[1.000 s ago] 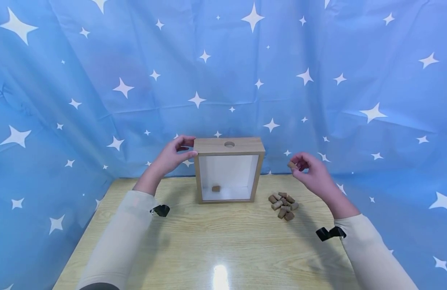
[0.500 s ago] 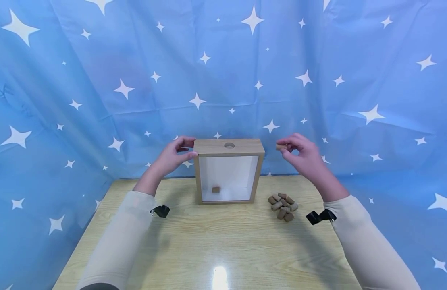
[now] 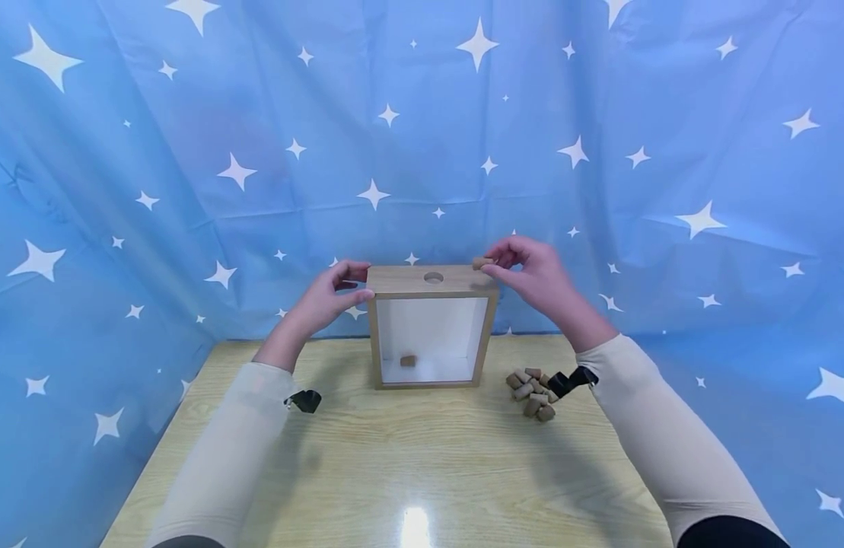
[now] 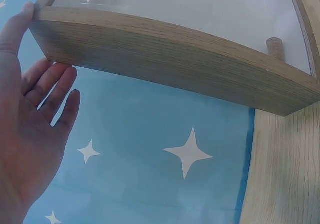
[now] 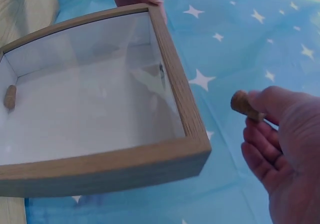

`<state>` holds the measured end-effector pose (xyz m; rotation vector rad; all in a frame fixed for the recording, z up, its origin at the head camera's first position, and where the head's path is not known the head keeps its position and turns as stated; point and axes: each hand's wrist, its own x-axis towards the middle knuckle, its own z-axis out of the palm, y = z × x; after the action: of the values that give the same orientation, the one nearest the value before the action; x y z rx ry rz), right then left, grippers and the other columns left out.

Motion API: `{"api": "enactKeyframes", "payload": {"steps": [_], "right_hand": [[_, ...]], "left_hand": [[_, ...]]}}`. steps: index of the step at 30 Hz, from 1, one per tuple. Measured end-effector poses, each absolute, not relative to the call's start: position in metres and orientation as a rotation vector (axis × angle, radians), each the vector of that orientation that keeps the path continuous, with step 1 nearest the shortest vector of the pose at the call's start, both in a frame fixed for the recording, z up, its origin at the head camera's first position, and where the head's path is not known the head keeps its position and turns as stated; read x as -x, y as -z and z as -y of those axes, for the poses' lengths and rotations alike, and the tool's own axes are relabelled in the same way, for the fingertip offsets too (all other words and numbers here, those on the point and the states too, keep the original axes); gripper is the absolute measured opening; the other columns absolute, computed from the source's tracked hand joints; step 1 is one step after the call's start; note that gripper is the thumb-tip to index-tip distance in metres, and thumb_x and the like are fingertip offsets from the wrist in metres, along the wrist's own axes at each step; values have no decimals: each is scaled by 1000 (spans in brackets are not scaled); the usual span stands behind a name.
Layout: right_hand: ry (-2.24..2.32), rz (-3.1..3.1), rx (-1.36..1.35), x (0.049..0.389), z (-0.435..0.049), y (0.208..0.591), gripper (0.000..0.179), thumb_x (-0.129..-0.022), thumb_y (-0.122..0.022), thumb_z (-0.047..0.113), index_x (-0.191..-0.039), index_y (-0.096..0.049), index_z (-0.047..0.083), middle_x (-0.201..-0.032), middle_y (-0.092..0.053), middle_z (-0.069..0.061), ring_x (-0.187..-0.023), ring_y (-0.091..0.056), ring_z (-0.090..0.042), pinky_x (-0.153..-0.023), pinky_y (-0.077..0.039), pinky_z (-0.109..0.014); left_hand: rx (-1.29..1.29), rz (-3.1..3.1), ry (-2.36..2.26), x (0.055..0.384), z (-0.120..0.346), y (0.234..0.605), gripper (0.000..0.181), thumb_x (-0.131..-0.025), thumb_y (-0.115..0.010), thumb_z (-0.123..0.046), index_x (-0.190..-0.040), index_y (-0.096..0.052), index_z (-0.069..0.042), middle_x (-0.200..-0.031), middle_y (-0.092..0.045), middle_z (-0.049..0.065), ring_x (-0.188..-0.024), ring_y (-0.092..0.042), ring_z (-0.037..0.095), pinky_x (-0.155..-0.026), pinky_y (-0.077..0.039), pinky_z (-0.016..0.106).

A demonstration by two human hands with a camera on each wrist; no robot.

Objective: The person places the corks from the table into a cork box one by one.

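A wooden shadow box (image 3: 431, 282) with a clear front and a round hole in its top stands upright on the table. One cork (image 3: 409, 361) lies inside on its floor. My left hand (image 3: 329, 293) holds the box's upper left corner, thumb at the front edge and fingertips at the back edge. Near the top right corner my right hand (image 3: 531, 274) pinches another cork (image 5: 245, 106) between thumb and fingers. That cork is apart from the hole, to its right.
A small pile of several corks (image 3: 529, 392) lies on the wood-grain table (image 3: 394, 457) right of the box, partly behind the right wrist strap. A blue star-print curtain (image 3: 428, 152) hangs behind.
My right hand has moved left and up with its cork, from beyond the pile to the box's top right corner. The left hand stays on the box.
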<state>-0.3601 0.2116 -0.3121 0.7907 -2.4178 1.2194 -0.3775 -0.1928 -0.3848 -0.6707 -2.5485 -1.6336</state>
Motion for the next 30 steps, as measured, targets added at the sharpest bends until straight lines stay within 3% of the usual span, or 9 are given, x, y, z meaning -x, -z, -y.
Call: {"api": "enactKeyframes", "payload": {"steps": [8,19,30], "right_hand": [[-1172,2416,-898,369,-185,307,15,-101,-84,13,-115,-84,8,-106,-78,-5,-92,-70,-21,-78,-59,-25],[-1080,2499,-954,375,-157,299,22,-101,-83,11,-121,-81,3,-107,-76,-7,-93,-70,-23,-82,-61,-33],[-1082,2565,-980,386,-144,306,21,-100,-84,11,-118,-80,2,-104,-76,-9,-91,-69,-23,-82,-60,-37]], "left_hand": [[671,2546,1644,379,193,387,63,-104,-80,-41,-158,-57,-17,-151,-61,10,-147,-52,42,-116,-52,59],[669,2547,1642,381,193,387,64,-104,-80,-43,-158,-57,-18,-151,-59,10,-148,-50,45,-115,-52,60],[677,2533,1648,381,193,388,64,-104,-80,-42,-158,-58,-17,-150,-59,10,-146,-51,46,-112,-54,59]]}}
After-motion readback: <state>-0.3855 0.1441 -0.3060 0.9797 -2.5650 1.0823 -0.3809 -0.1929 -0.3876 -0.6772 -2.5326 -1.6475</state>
